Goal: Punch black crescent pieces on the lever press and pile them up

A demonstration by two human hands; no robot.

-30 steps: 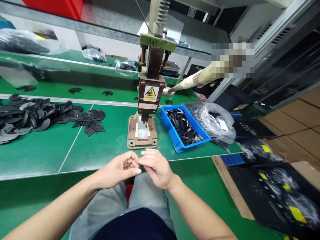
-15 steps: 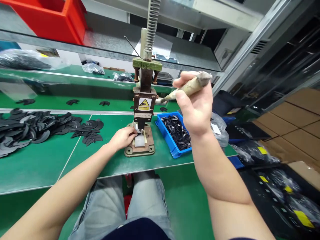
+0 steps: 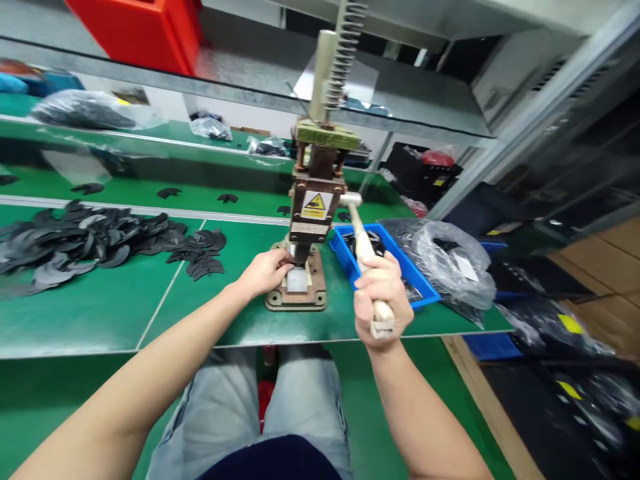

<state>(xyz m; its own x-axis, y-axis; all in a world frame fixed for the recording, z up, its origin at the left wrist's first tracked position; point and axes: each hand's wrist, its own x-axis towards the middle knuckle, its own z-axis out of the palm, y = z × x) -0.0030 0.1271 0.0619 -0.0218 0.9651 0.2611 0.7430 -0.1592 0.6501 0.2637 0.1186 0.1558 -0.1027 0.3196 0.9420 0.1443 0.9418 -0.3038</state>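
A hand-operated lever press (image 3: 314,193) with a spring on top and a yellow warning label stands on the green bench. My right hand (image 3: 383,297) is wrapped around the press's tape-covered lever handle (image 3: 363,248), which now slants down toward me. My left hand (image 3: 267,272) is at the press base (image 3: 310,297), fingers pinched together beside the lowered ram (image 3: 300,253). Whatever those fingertips hold is hidden. A pale block (image 3: 297,280) lies on the base just in front of the ram.
A heap of black curved pieces (image 3: 100,243) and a smaller pile (image 3: 203,250) lie left. A blue tray (image 3: 415,277) of small black parts stands right, beside a plastic bag (image 3: 450,260). A red bin (image 3: 150,33) sits on the shelf above.
My right hand has pulled the lever handle down from its raised position, and the ram has come down. My left hand has stayed at the press base. The view has shifted.
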